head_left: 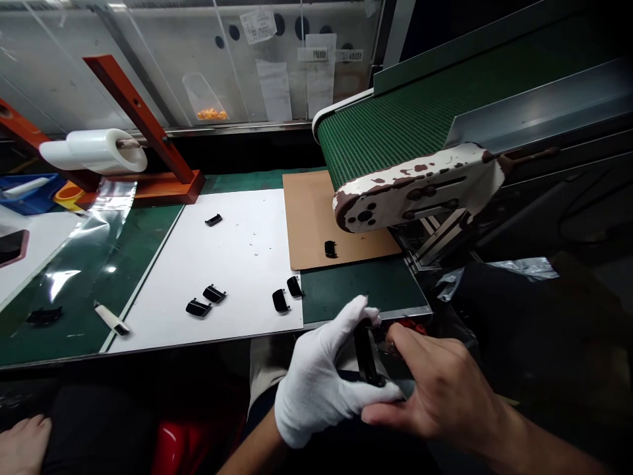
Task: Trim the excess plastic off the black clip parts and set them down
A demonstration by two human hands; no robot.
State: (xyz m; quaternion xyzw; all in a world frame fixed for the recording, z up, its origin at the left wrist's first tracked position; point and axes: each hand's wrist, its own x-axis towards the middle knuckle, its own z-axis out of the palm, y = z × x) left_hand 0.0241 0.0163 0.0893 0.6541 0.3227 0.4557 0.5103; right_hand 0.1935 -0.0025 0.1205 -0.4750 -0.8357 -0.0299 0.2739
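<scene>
My left hand, in a white glove, grips a small black plastic part between thumb and fingers, just off the table's front edge. Close against its right side is my bare right hand, fingers curled and thumb near the part's lower end. Whatever lies inside that hand is hidden; a bit of red shows behind its fingers. Similar black parts lie on the white sheet: one at the back, a pair at the front left and a pair at its right edge.
A green conveyor belt overhangs a brown cardboard sheet bearing another black part. Left are a white-handled cutter, a dark part and a plastic film roll on an orange stand. Another person's bare skin shows lower left.
</scene>
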